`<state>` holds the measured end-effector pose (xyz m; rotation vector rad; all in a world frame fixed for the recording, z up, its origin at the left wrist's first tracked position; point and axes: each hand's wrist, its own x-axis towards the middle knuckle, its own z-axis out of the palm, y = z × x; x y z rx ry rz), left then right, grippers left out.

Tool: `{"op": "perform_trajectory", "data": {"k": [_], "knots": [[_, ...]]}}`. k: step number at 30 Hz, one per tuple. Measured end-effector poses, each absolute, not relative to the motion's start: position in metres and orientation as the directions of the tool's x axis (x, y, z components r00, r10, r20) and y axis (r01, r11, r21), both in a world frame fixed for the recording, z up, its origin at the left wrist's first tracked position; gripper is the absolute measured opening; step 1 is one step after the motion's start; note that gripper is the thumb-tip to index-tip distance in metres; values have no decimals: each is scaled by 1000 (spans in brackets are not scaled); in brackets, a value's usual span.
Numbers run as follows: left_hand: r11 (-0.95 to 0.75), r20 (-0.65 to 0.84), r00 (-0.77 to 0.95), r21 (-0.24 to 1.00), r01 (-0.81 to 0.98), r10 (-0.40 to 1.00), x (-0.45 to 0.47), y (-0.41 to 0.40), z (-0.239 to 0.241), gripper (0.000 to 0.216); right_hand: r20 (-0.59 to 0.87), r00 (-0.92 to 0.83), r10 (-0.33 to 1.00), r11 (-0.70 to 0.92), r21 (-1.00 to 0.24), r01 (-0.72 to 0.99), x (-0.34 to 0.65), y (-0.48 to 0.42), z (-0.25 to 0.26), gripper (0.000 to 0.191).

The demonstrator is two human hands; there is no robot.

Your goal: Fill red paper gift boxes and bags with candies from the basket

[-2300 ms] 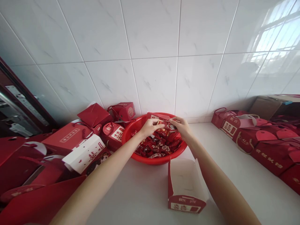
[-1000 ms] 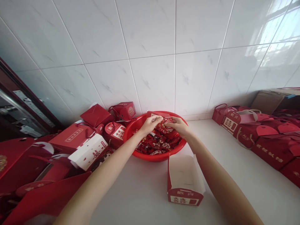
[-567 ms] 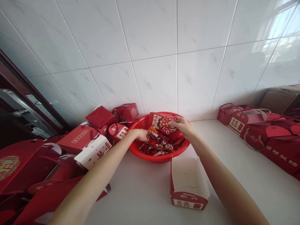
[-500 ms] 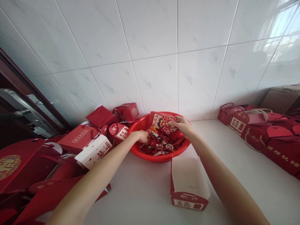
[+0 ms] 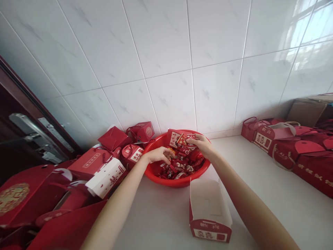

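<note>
A red plastic bowl full of small red wrapped sweets stands against the tiled wall. My left hand reaches into the bowl's left side, fingers curled down among the sweets; what it holds is hidden. My right hand is over the bowl's far right, pinching a bunch of red sweet packets. An open red-and-white paper box stands empty in front of the bowl, between my forearms.
Red gift boxes and bags are piled at the left. More red bags line the right side, with a cardboard box behind them. A dark door with a metal handle is at far left. White counter lies around the box.
My left hand left the packets held with the right hand and dropped into the bowl's left side among the sweets. The right hand kept hold of its packets. The view shifted slightly.
</note>
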<state>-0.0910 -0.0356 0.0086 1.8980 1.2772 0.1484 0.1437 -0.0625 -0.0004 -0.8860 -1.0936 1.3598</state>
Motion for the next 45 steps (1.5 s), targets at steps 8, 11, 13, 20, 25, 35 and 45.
{"op": "perform_trajectory", "data": {"k": [8, 11, 13, 20, 25, 35, 45], "knots": [[-105, 38, 319, 975, 195, 947, -88, -41, 19, 40, 151, -141, 978, 94, -935, -342, 143, -61, -3, 20], [-79, 37, 274, 986, 144, 961, -83, -42, 20, 40, 136, -162, 977, 72, -935, -347, 144, -61, -2, 19], [-69, 32, 274, 990, 126, 961, -81, -43, 22, 37, 129, -155, 980, 70, -939, -337, 144, -62, -1, 19], [-60, 50, 223, 997, 37, 973, -67, -45, 33, 34, 109, -131, 985, 59, -938, -342, 144, -62, 0, 17], [-123, 117, 205, 992, 17, 972, -48, -48, 34, 37, 81, -135, 988, 28, -934, -355, 144, -60, -1, 19], [-309, 307, 34, 938, 157, 951, -28, -60, 28, 28, 88, -135, 987, 31, -926, -377, 144, -61, 0, 19], [-575, 423, 459, 774, 266, 782, -6, -175, 61, 13, 100, -72, 992, 66, -925, -375, 146, -60, 1, 19]]}}
